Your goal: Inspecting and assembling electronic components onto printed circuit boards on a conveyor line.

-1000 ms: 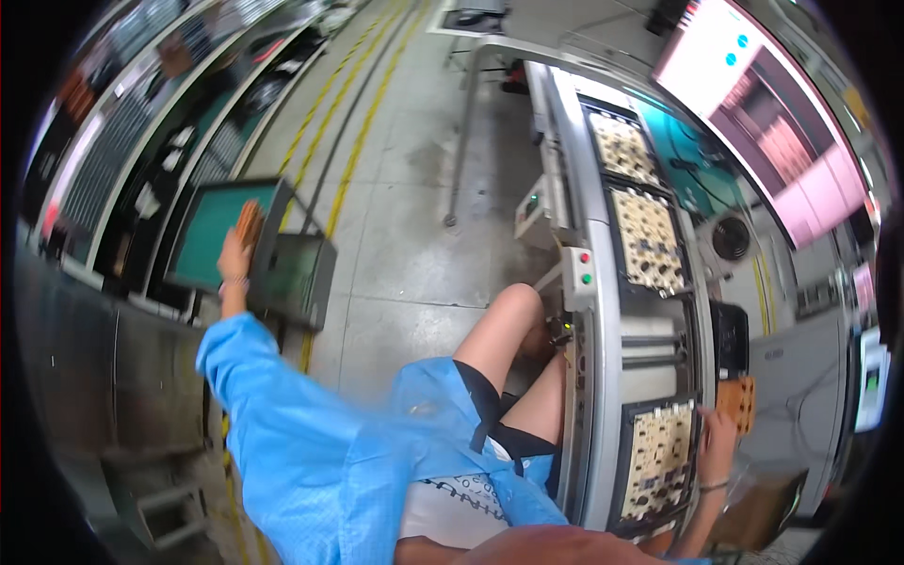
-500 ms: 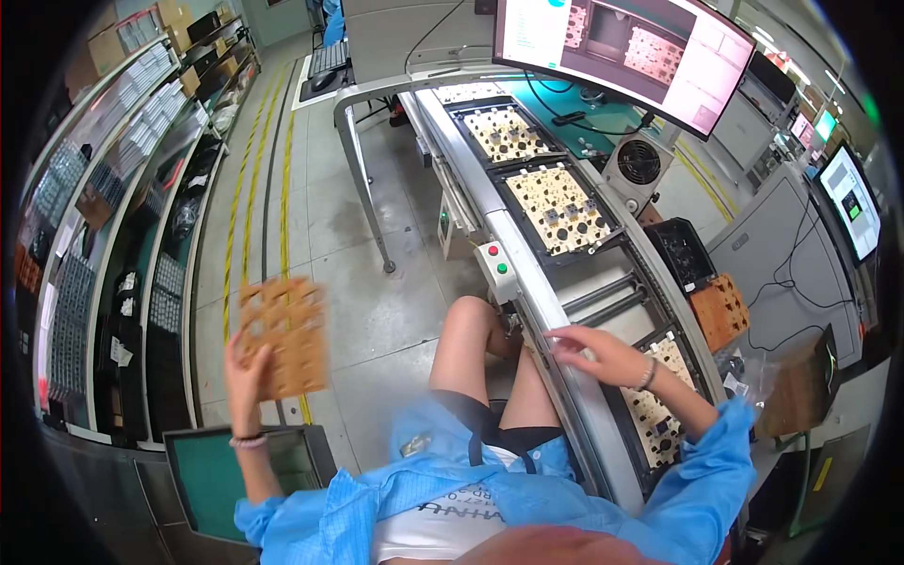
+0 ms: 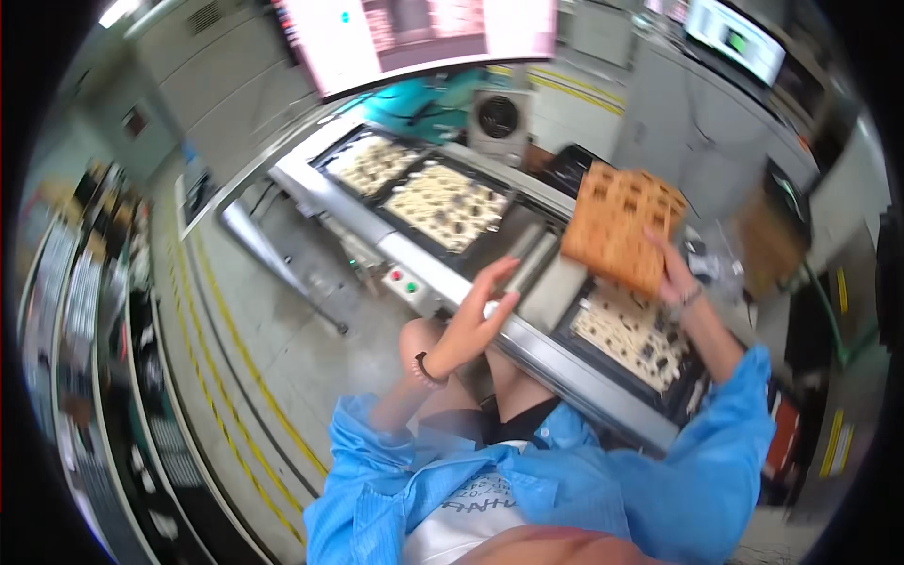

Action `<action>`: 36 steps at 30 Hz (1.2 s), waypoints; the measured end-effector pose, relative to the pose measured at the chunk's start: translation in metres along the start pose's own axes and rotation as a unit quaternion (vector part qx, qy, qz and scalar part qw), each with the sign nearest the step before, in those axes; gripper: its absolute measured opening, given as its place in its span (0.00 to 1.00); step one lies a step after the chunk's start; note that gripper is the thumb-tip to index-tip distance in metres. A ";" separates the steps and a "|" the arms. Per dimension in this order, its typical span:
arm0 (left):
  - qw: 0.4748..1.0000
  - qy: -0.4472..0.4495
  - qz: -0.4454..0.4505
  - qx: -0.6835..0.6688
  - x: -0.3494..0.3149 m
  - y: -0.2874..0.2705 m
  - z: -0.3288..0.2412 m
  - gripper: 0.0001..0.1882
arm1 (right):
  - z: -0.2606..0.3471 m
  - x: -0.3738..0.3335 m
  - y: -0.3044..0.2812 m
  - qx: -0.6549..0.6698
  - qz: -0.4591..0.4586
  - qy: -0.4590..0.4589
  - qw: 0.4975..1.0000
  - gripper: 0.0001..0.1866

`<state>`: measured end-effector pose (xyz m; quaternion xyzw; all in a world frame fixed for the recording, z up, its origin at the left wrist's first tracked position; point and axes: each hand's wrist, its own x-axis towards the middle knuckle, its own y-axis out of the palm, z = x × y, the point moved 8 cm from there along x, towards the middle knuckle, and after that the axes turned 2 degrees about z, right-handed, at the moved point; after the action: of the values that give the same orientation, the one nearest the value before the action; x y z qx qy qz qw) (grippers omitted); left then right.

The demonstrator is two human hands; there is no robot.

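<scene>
My right hand [image 3: 675,273] grips the near right edge of an orange-brown board [image 3: 617,231] pierced with rows of dark cut-outs. The board is tilted above the far rail of the conveyor. Whether it is a single board or two overlapping, I cannot tell. Over the conveyor's near rail [image 3: 527,344] is my left hand [image 3: 482,315], empty, its fingers apart. Below the board, a black-framed tray [image 3: 626,330] carries a cream plate with dark parts. Farther left along the conveyor lie two similar framed plates, the nearer one [image 3: 443,207] dotted with dark pieces.
A large monitor [image 3: 424,38] hangs beyond the conveyor, with a boxy fan unit [image 3: 499,118] below it. A black tray [image 3: 568,168] sits behind the board. Red and green buttons [image 3: 403,281] are on the near rail. Shelving [image 3: 80,358] stands at the left.
The view has swung right. My left hand, which held an orange-brown board out at the left, is now empty over the rail. My right hand, empty before, now grips such a board.
</scene>
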<state>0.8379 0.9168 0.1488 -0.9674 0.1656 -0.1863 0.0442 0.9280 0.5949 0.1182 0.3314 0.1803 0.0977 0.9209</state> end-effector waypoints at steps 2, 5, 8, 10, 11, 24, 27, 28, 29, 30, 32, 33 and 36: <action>0.993 0.045 -0.008 0.111 0.019 0.018 -0.007 0.22 | 0.052 0.021 -0.059 -0.014 -0.038 -0.057 0.998 0.28; 0.958 0.130 0.001 0.254 0.035 0.053 0.013 0.24 | 0.102 0.053 -0.142 -0.029 -0.148 -0.125 0.981 0.26; 0.929 0.143 0.026 0.341 0.034 0.085 0.023 0.22 | 0.117 0.067 -0.205 -0.017 -0.190 -0.135 0.972 0.26; 0.933 0.135 0.033 0.332 0.036 0.084 0.023 0.22 | 0.123 0.074 -0.233 -0.010 -0.171 -0.138 0.976 0.27; 0.939 0.113 0.032 0.325 0.035 0.079 0.026 0.21 | 0.117 0.079 -0.229 -0.045 -0.132 -0.099 0.985 0.29; 0.950 0.082 0.036 0.298 0.041 0.070 0.028 0.14 | 0.146 0.077 -0.120 -0.961 -0.027 -0.256 0.104 0.29; 0.957 0.073 0.033 0.279 0.039 0.067 0.035 0.12 | 0.140 0.077 -0.123 -0.960 -0.031 -0.269 0.073 0.27; 0.955 0.078 0.031 0.285 0.038 0.066 0.032 0.12 | 0.140 0.079 -0.117 -0.961 -0.026 -0.266 0.077 0.27; 0.957 0.070 0.034 0.279 0.038 0.067 0.033 0.12 | 0.139 0.079 -0.111 -0.966 0.001 -0.247 0.070 0.27; 0.959 0.063 0.041 0.272 0.039 0.067 0.036 0.12 | 0.140 0.075 -0.112 -0.972 0.026 -0.226 0.064 0.27; 0.954 0.098 0.032 0.281 0.041 0.064 0.042 0.13 | 0.156 0.063 -0.115 -0.957 0.028 -0.274 0.093 0.25; 0.955 0.097 0.033 0.279 0.041 0.062 0.044 0.13 | 0.159 0.047 -0.112 -0.937 0.030 -0.329 0.114 0.23; 0.957 0.070 0.031 0.280 0.042 0.060 0.038 0.12 | 0.178 -0.001 -0.056 -0.931 0.030 -0.273 0.242 0.17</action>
<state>0.8704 0.8475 0.1195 -0.8953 0.1395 -0.2908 0.3074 1.0013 0.4499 0.2091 -0.7450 -0.3083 0.1289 0.5773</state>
